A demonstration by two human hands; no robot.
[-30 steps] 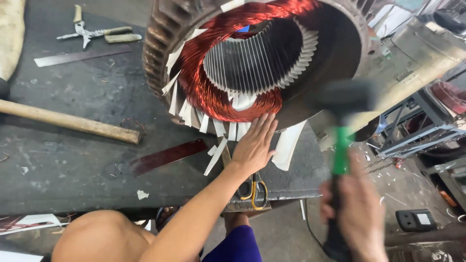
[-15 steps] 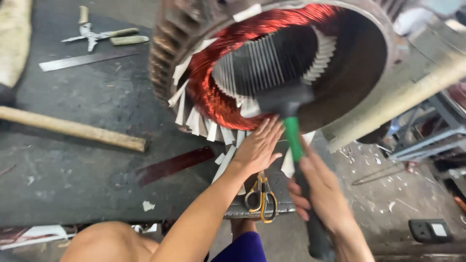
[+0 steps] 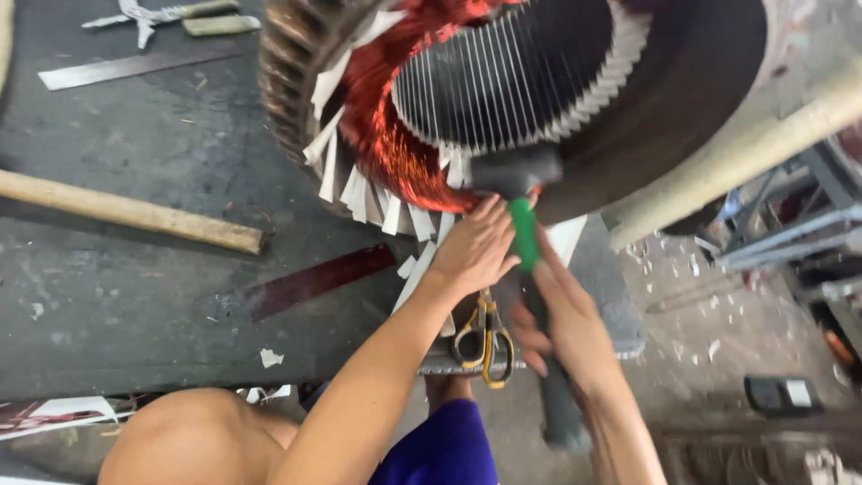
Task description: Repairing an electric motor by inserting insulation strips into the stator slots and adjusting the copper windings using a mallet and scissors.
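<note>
A large motor stator (image 3: pixel 682 99) lies on the dark workbench (image 3: pixel 135 296), its copper windings (image 3: pixel 386 135) ringed by white insulation paper strips (image 3: pixel 359 193). My right hand (image 3: pixel 561 319) grips the green-and-black handle of a rubber mallet (image 3: pixel 514 175), whose black head rests against the lower edge of the winding. My left hand (image 3: pixel 476 247) lies flat, fingers spread, on the paper strips just below the coil, beside the mallet handle.
Yellow-handled scissors (image 3: pixel 485 337) lie at the bench edge under my hands. A wooden handle (image 3: pixel 135 211), a dark red strip (image 3: pixel 319 280), a metal ruler (image 3: pixel 126 67) and pliers (image 3: pixel 171 13) lie on the bench. A small black device (image 3: pixel 781 393) sits on the littered floor.
My right hand swung the mallet from the right, down onto the lower edge of the winding. My left hand stayed on the paper strips. The camera moved closer.
</note>
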